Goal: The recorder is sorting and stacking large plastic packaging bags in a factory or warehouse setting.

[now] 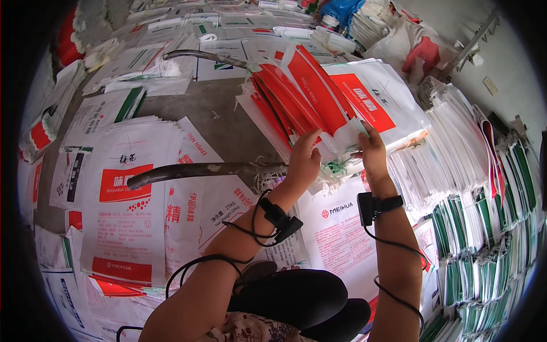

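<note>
1. Over grey floor [222,108], working at red-and-white sack bundle [310,80], lying ahead near centre beside dark curved bars [213,170].
2. Probably faring best by squaring layers, pressing evenly from both sides, avoiding loose green strands [336,166].
3. Pinching near edge between thumb and fingers of right hand [373,151]; resting left hand [305,161] alongside, thumb and forefinger parted, not showing whether gripping.
4. Slanting left forearm [228,242] inward, extending right forearm [396,251] nearly straight ahead, wearing black wrist devices [367,208].
</note>
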